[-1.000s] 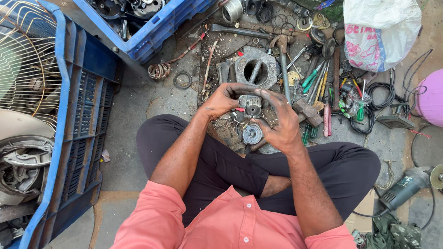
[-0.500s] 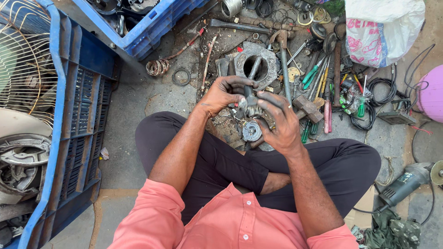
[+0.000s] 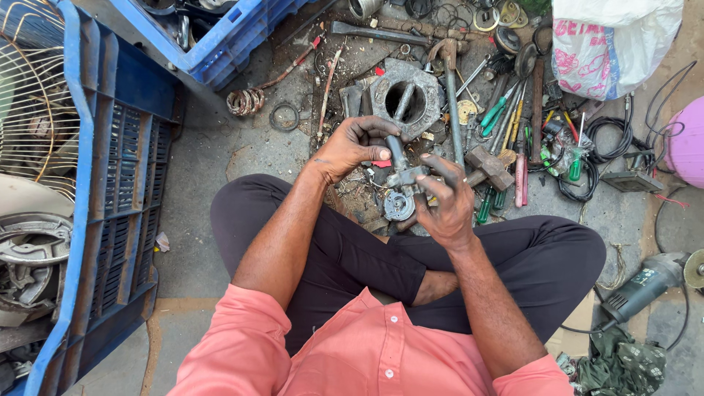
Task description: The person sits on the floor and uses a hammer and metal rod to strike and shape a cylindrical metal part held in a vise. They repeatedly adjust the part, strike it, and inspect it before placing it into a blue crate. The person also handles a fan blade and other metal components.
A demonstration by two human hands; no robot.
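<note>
I sit cross-legged on a concrete floor. My right hand [image 3: 447,202] grips a small grey metal mechanical part [image 3: 402,192] with a round disc-shaped end hanging at its bottom. My left hand [image 3: 350,147] is curled just above and left of it, fingers closed around the dark metal rod [image 3: 396,152] that sticks up from the part. Both hands are smeared with grease. Straight ahead on the floor lies a heavy grey metal housing [image 3: 407,99] with a round hole.
Screwdrivers [image 3: 506,121], a hammer [image 3: 488,165] and cables [image 3: 609,143] are strewn ahead and to the right. Blue plastic crates [image 3: 117,169] with fan guards and motor parts stand at left. A white plastic bag [image 3: 612,44] sits far right, an angle grinder [image 3: 645,282] near my right knee.
My hands have drawn apart a little. The left hand moved up and left onto the rod, and the part now hangs more upright from my right hand.
</note>
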